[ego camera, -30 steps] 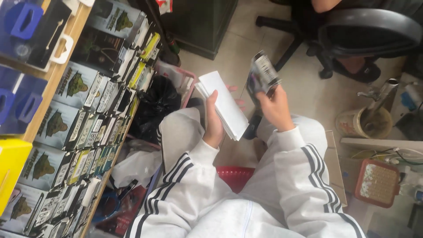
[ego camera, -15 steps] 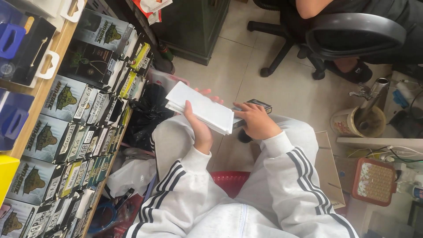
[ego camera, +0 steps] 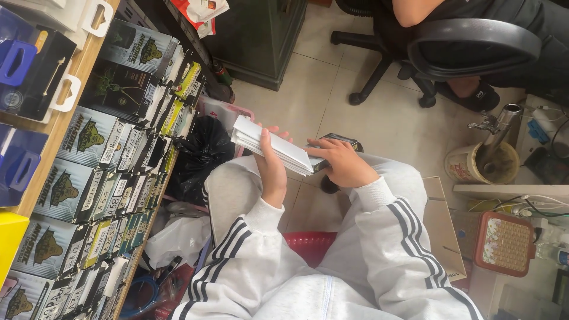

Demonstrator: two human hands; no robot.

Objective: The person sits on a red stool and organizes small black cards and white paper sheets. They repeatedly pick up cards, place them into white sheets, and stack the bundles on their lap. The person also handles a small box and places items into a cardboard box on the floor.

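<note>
My left hand (ego camera: 272,169) holds a flat stack of white boxes (ego camera: 267,144) above my knees, tilted down to the right. My right hand (ego camera: 342,163) grips a small dark packaged box (ego camera: 342,140) just behind the stack's right end, partly hidden by it. Both arms wear a grey tracksuit with dark stripes. I sit on a red stool (ego camera: 311,244).
Shelves on the left hold rows of dark and green printed boxes (ego camera: 101,178). A black bag (ego camera: 201,155) lies by my left knee. Another person sits on a black office chair (ego camera: 468,50) at the upper right. A bucket with a metal tool (ego camera: 483,160) and a cardboard box (ego camera: 441,228) stand at the right.
My right hand has lowered the dark box from up high down behind the white stack. The stack has tilted from steep to nearly flat.
</note>
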